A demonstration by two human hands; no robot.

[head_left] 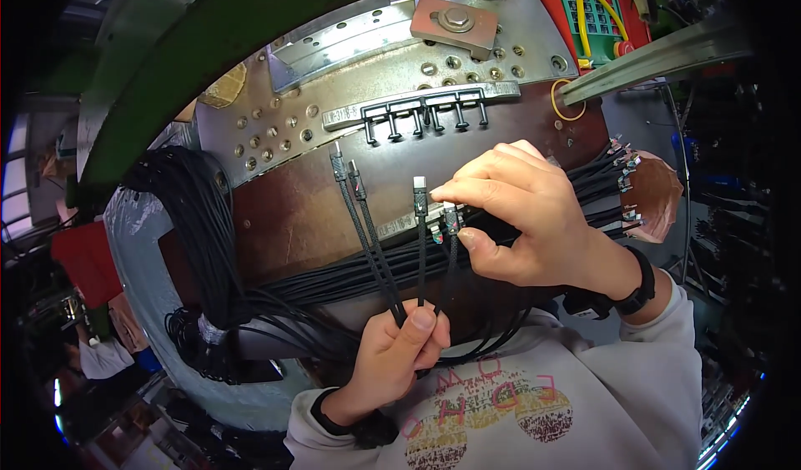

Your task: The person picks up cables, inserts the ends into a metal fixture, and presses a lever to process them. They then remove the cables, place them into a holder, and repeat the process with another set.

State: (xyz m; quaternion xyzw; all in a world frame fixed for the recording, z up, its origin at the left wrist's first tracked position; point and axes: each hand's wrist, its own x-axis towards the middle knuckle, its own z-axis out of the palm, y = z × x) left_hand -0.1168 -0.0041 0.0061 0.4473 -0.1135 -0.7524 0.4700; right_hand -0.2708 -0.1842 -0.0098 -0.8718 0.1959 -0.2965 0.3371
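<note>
My left hand (403, 343) is closed round several black braided cables (367, 232) at the lower middle, thumb on top. They fan upward, each ending in a metal-tipped connector. Two ends lean left; one connector (420, 197) stands upright in the middle. Beside it, another connector (451, 218) lies between the thumb and forefinger of my right hand (530, 211). That thumb and forefinger are bent with a visible gap between them; whether they touch the connector is hard to tell. The other fingers curl above.
A metal bar with black clips (425, 113) lies across the brown work surface (284, 211), before a bolted steel plate (334, 86). Bundles of black cable (188, 219) lie left and across the front. More cable ends (622, 169) lie right. A green machine frame (158, 78) arches overhead.
</note>
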